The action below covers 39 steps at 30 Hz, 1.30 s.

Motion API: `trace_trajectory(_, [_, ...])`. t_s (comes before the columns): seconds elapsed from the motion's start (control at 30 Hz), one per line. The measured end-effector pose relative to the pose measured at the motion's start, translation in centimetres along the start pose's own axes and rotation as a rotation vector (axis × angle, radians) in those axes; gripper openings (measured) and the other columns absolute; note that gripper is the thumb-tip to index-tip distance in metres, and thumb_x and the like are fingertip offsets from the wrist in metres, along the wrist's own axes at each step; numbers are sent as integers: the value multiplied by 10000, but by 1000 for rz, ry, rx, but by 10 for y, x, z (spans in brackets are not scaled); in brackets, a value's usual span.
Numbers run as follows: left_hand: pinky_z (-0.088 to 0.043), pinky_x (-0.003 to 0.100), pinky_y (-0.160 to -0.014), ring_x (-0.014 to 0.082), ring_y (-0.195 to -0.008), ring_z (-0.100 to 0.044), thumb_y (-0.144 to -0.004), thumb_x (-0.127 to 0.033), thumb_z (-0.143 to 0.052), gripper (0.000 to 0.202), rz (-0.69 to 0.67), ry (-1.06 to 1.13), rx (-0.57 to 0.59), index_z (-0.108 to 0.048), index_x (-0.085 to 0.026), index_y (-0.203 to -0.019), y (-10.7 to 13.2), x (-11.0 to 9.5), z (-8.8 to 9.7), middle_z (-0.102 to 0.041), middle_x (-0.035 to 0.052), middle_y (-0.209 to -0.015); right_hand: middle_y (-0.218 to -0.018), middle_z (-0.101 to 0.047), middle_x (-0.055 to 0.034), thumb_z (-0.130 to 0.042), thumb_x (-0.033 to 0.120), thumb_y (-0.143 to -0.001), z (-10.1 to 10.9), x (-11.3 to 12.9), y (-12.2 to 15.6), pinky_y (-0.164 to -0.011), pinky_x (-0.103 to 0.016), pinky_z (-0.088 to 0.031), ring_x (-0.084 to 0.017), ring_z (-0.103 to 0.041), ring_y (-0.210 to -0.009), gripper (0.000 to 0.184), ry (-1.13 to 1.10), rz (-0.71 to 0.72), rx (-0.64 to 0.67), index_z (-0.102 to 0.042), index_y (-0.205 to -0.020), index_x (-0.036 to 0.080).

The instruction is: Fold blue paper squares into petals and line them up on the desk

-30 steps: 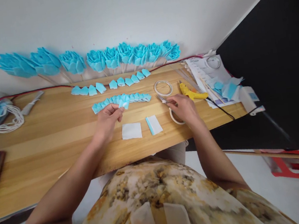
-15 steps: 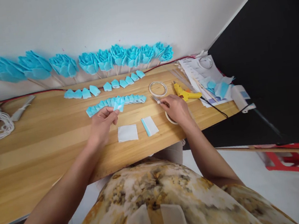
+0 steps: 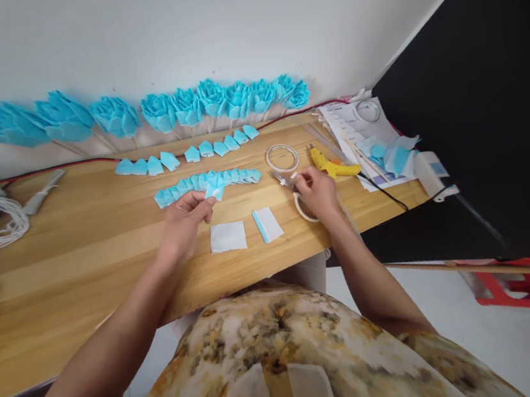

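Note:
In my left hand (image 3: 185,224), thumb and fingers pinch a folded light-blue crepe paper petal (image 3: 215,189), held just in front of a row of similar petals (image 3: 181,187). My right hand (image 3: 316,193) is closed, its fingertips pinched together beside the scissors (image 3: 283,179), which lie on the table with their points to the left. A small pale spot shows at those fingertips; what it is I cannot make out. Partly under this hand is a roll of tape (image 3: 303,212). Nearer me lie a white paper square (image 3: 228,236) and a blue-edged folded piece (image 3: 267,224).
Finished blue paper flowers (image 3: 114,117) on sticks lean along the wall. Another row of petals (image 3: 192,153) lies behind. A tape ring (image 3: 282,158), a yellow glue gun (image 3: 333,163) with its cord and paper sheets (image 3: 357,124) are at right. A white cable bundle (image 3: 5,224) is left.
My right hand has moved slightly right, off the scissors, which now show more fully on the table. My left hand keeps the petal in nearly the same place.

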State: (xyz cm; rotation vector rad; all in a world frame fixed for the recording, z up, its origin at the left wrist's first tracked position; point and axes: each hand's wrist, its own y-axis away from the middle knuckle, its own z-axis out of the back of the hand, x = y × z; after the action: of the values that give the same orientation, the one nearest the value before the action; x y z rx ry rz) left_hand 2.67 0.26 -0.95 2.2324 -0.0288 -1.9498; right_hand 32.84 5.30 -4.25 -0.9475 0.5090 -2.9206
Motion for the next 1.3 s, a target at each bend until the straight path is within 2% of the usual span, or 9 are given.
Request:
trace_trajectory(0.07, [-346,251,-577,90,-524,-443,-713,-286,-761,190,3,-9,17,-600,-196,-669,1,0,-1,-539,-45,-523,-821,-764,-68,-560,289,-897,4,8,2,-692,-342,-535,-215,-678,-718,153,-102,-68,-60,-679,-855,202])
trace_trajectory(0.1, [-348,252,-579,90,-524,-441,-713,-300,-763,205,3,-16,22,-595,-193,-662,1,0,-1,-537,-45,-522,-818,-763,-60,-558,307,-909,6,15,4,-670,-336,-538,-209,-677,-707,169,-133,-40,-73,-687,-865,207])
trace_trajectory(0.2, [-355,255,-588,87,-527,-439,-722,-318,-757,228,-3,-22,36,-585,-189,-645,3,1,-1,-537,-44,-529,-928,-771,-62,-547,310,-963,9,50,13,-741,-344,-558,-208,-703,-854,202,-125,257,-93,-735,-939,241])
trace_trajectory(0.3, [-358,255,-599,86,-537,-442,-739,-319,-754,230,-9,-14,51,-589,-187,-648,4,0,0,-541,-42,-537,-888,-760,-52,-552,246,-972,4,88,20,-770,-367,-558,-202,-698,-846,202,-96,522,-152,-752,-944,259])
trace_trajectory(0.4, [-348,259,-595,90,-536,-439,-736,-327,-759,219,-8,-6,61,-607,-187,-662,4,-3,0,-539,-42,-533,-865,-747,-42,-587,194,-951,-7,113,22,-758,-366,-543,-196,-682,-819,179,-55,673,-201,-749,-957,267])
trace_trajectory(0.53, [-340,260,-584,86,-529,-429,-710,-317,-772,241,-17,9,66,-585,-188,-630,5,-7,-1,-532,-40,-531,-838,-731,-37,-604,140,-934,-21,124,22,-735,-344,-519,-186,-662,-810,177,-65,782,-272,-729,-984,255])
trace_trajectory(0.93, [-348,264,-570,87,-535,-433,-711,-334,-768,242,-15,11,60,-586,-191,-638,6,-6,-2,-526,-40,-548,-803,-724,-33,-611,140,-928,-35,126,20,-690,-351,-483,-192,-631,-767,171,9,792,-335,-721,-952,268])
trace_trajectory(1.1, [-354,263,-576,85,-532,-439,-719,-320,-768,220,-25,27,67,-601,-189,-662,4,-4,-1,-525,-47,-549,-803,-716,-37,-590,169,-948,-37,127,20,-695,-363,-463,-196,-611,-767,175,41,741,-275,-727,-923,274])
trace_trajectory(1.3, [-345,264,-576,87,-530,-426,-719,-312,-769,222,-28,52,77,-594,-189,-657,5,-5,-2,-518,-49,-540,-791,-712,-34,-583,163,-950,-38,127,20,-700,-357,-444,-193,-586,-753,179,60,776,-312,-729,-910,259])
